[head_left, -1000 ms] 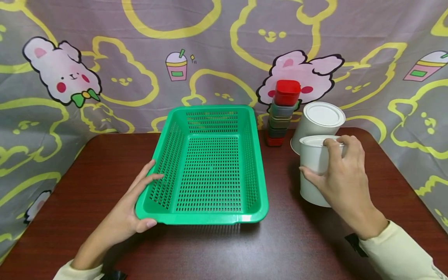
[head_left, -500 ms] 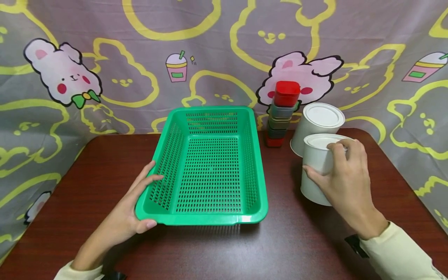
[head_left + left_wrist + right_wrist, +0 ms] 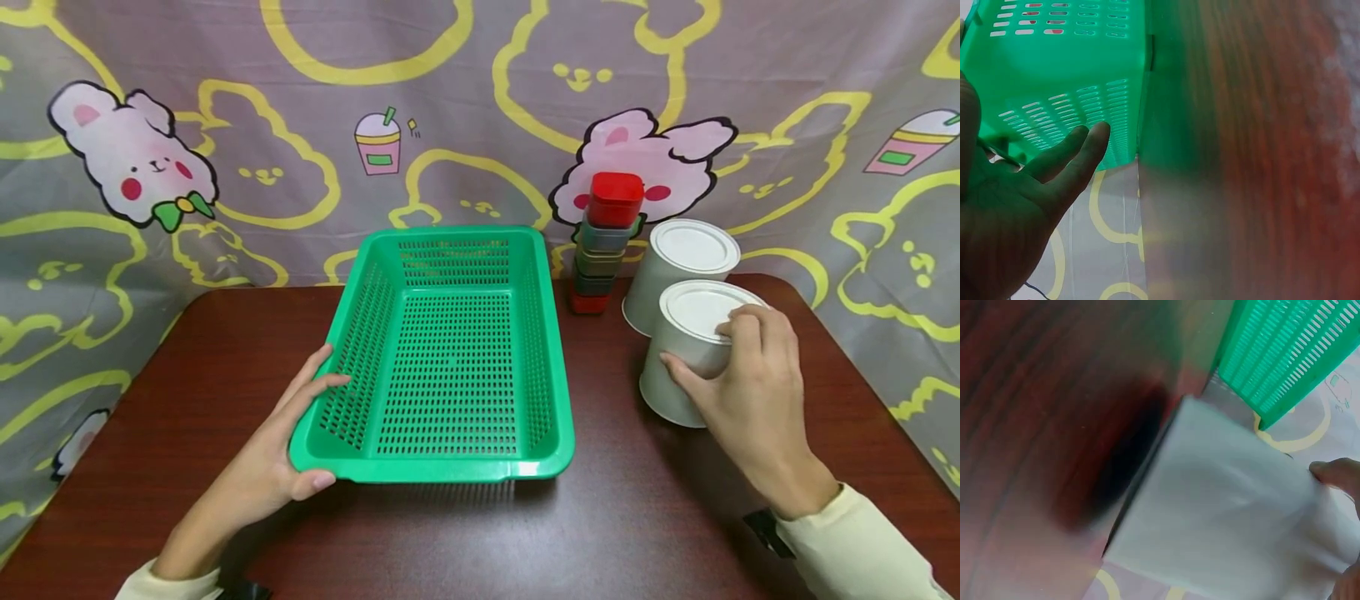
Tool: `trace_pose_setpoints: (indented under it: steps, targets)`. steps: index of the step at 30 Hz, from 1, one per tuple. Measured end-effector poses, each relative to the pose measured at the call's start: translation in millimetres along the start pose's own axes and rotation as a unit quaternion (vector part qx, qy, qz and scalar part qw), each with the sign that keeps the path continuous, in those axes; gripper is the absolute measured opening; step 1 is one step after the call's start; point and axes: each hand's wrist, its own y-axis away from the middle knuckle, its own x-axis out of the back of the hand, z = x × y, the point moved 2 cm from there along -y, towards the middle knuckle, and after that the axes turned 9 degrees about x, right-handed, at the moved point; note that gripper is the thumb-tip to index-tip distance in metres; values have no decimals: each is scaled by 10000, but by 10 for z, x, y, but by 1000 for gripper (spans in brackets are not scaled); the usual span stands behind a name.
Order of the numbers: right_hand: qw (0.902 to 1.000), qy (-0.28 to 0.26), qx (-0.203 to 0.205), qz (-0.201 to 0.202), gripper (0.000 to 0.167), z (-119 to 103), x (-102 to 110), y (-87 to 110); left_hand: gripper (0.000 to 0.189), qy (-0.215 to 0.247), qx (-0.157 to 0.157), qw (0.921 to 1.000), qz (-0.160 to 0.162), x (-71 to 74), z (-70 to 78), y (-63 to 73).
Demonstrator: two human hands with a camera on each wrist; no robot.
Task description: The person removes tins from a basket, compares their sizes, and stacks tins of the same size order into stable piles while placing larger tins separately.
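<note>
A green perforated plastic basket [image 3: 450, 367] stands on the dark red-brown table. My left hand [image 3: 273, 454] grips its rim at the near left corner, thumb at the front edge and two fingers over the side. In the left wrist view, other fingers [image 3: 1075, 159] stretch out along the basket's outer wall [image 3: 1041, 69]. On the right, a white lidded can [image 3: 678, 362] is in my right hand [image 3: 757, 400], thumb on its side and fingertips at the lid's edge. It leans slightly; whether its base [image 3: 1141, 481] fully touches the table cannot be told.
Just behind the held can is a second white lidded can [image 3: 690, 250]. To its left rises a stack of small square-sided containers [image 3: 600, 254], red at top and bottom. A patterned cloth [image 3: 450, 108] hangs behind the table [image 3: 450, 550].
The held can has shifted a little back and right along with my right hand, and more of its lid shows. My left hand and the basket have stayed in place.
</note>
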Motion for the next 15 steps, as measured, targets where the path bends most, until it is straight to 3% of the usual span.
trace_pose_setpoints:
  steps: [7,15]
  targets:
    - [9999,-43,1,114,54,4,5,29,90,-45,38,10000,-16,-3,16,12]
    - [10000,18,62,-26,53,35,18,89,90,49,-79,10000,-16,-9,54,-1]
